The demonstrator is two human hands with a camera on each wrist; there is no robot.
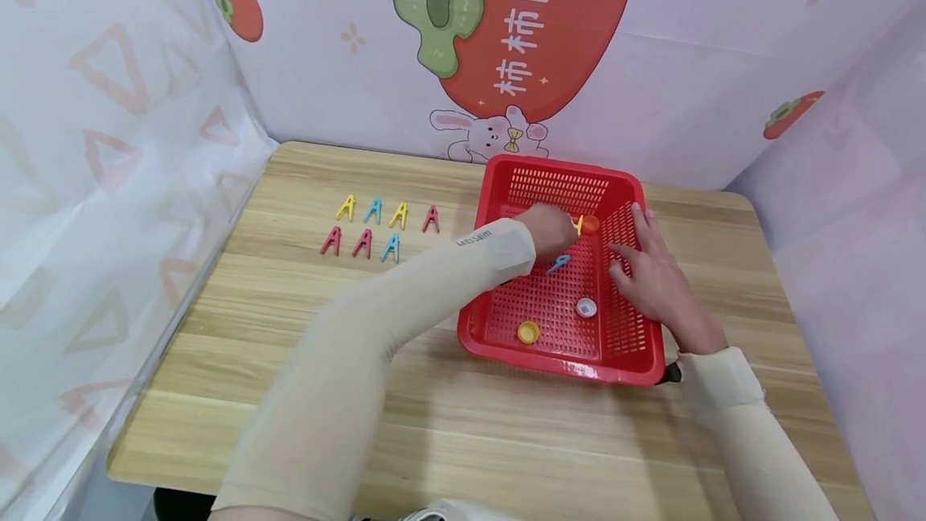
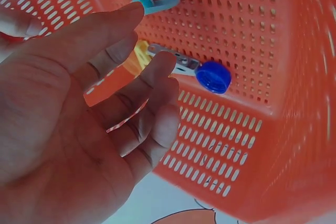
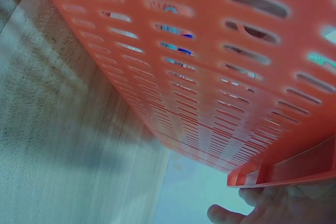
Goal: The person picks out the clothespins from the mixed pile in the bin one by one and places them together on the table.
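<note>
My left hand [image 1: 548,231] reaches down inside a red plastic basket [image 1: 560,366]. In the left wrist view its fingers are loosely bent, with a gap between thumb and index finger. Behind the fingers lies a yellow clothespin [image 2: 140,53]. A light blue clothespin [image 2: 149,1] is near the thumb tip. Past the fingers sit a blue cap [image 2: 213,76] and a partly covered greyish piece [image 2: 184,65]. My right hand [image 1: 661,284] grips the basket's right rim, some fingers reaching inside. An orange cap [image 1: 590,224] lies in the far right part of the basket.
A white cap [image 1: 587,307] and a yellow cap [image 1: 528,333] lie in the basket's near half. Left of it, two rows of red, yellow and blue clothespins [image 1: 362,243] lie on the wooden table [image 1: 239,352]. A printed cloth [image 1: 325,87] hangs behind.
</note>
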